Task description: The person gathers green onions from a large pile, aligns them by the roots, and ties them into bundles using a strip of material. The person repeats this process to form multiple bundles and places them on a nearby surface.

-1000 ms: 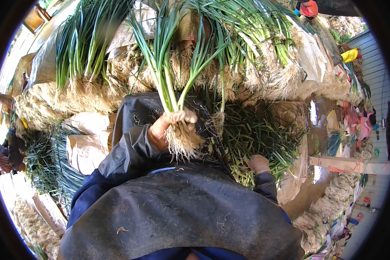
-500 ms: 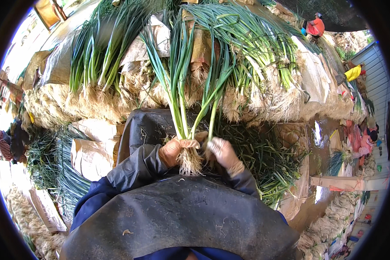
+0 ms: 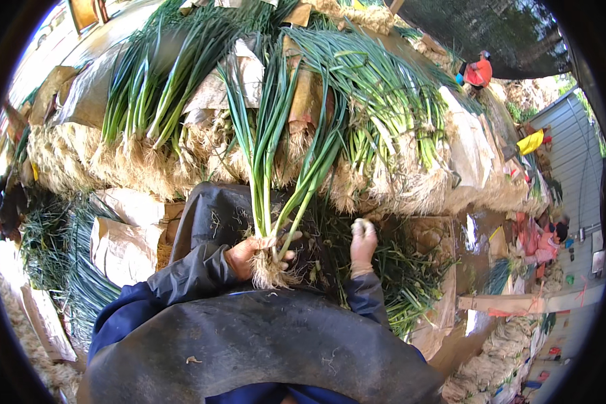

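Note:
My left hand (image 3: pixel 244 257), in a pale glove, is closed round the lower stems of a small bunch of leek-like stalks (image 3: pixel 267 192). Their long green leaves fan out away from me, while bushy pale roots (image 3: pixel 271 273) hang out below the hand toward my apron. Apart from the bunch, to its right, my gloved right hand (image 3: pixel 363 248) is raised with its fingers extended upward. Nothing shows in it. Below that hand lies a heap of loose green leaves (image 3: pixel 407 283).
A long bank of similar stalks (image 3: pixel 397 111) lies ahead, roots facing me. My dark apron (image 3: pixel 262 343) covers my lap. Pale sacking (image 3: pixel 124 246) and more green leaves (image 3: pixel 91 259) are at left. Other people, one in orange (image 3: pixel 478 71), sit farther off at right.
My right hand has left the stalks and moved right, away from the bunch. The separate stalk at right now leans in with the others at my left hand. The view has shifted slightly.

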The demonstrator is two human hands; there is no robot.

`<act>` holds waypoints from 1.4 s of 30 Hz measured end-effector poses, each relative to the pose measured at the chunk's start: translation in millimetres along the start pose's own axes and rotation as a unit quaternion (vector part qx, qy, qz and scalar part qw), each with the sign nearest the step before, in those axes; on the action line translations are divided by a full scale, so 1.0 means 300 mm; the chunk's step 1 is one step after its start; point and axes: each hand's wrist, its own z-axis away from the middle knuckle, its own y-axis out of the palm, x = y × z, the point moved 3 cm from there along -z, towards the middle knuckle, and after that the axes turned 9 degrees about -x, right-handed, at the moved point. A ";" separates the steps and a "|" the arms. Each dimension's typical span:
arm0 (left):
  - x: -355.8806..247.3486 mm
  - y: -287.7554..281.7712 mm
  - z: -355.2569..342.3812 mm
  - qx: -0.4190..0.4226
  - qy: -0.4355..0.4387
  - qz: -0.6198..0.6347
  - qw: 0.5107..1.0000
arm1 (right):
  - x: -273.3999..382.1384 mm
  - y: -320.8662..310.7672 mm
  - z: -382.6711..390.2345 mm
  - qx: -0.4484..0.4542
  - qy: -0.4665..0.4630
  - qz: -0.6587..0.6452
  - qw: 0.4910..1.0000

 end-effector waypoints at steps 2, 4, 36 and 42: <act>0.003 0.036 0.030 0.052 -0.052 0.032 0.997 | 0.130 0.022 -0.113 -0.023 -0.082 0.012 0.996; 0.005 0.088 0.051 0.060 -0.083 -0.014 0.995 | 0.335 0.011 -0.205 -0.081 -0.293 -0.014 0.953; -0.210 0.052 -0.097 -0.006 0.000 0.017 1.000 | 0.719 -0.119 -1.080 -0.103 -0.239 0.283 0.923; -0.209 0.021 -0.102 -0.033 -0.011 -0.105 0.994 | 0.442 0.001 -1.451 -0.007 -0.008 0.308 0.951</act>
